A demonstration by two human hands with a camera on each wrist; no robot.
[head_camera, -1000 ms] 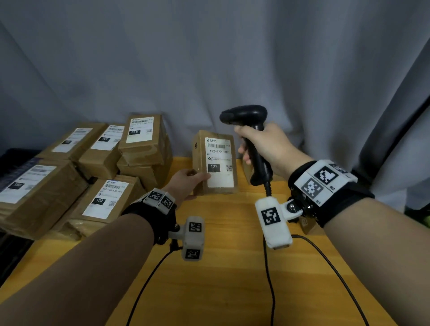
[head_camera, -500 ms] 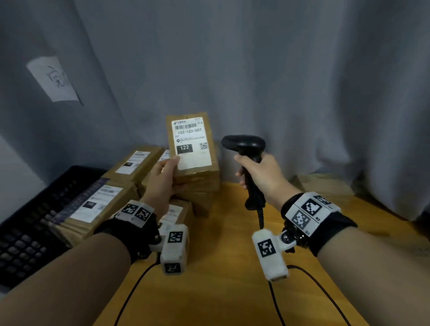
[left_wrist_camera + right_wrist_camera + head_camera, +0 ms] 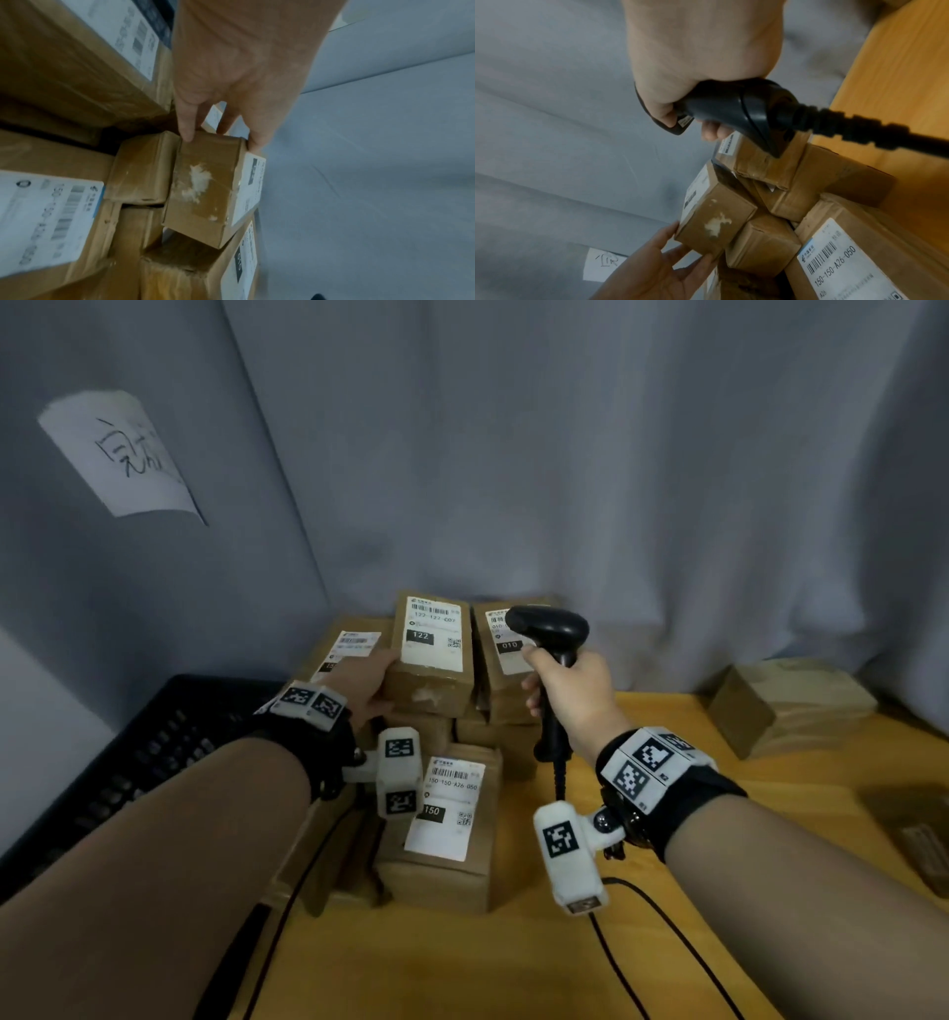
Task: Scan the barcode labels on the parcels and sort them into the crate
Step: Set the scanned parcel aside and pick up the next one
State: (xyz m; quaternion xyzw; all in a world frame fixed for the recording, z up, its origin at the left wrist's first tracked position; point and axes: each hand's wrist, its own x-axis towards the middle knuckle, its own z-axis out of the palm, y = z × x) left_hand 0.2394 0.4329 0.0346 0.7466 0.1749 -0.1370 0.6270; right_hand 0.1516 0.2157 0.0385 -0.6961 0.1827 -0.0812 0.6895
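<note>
My left hand (image 3: 377,683) grips the near left end of a brown parcel (image 3: 434,683) whose white label reads 122. The parcel is tilted over the pile of parcels (image 3: 462,860), beside a parcel labelled 010 (image 3: 506,660); whether it rests on the pile I cannot tell. In the left wrist view my thumb and fingers (image 3: 186,130) clamp the parcel's (image 3: 205,182) near end. My right hand (image 3: 552,683) holds the black barcode scanner (image 3: 547,624) upright by its handle, just right of the 122 parcel. The black crate (image 3: 128,762) lies at the left.
A parcel labelled 150 (image 3: 447,819) lies at the front of the pile. A plain cardboard box (image 3: 791,701) sits on the wooden table (image 3: 513,968) at the right. The scanner cable (image 3: 667,942) trails toward me. Grey curtain behind, a paper note (image 3: 118,454) on the wall.
My left hand has lowered the 122 parcel from high above the pile to beside the 010 parcel. The view has turned further left; the scanner came along, still upright.
</note>
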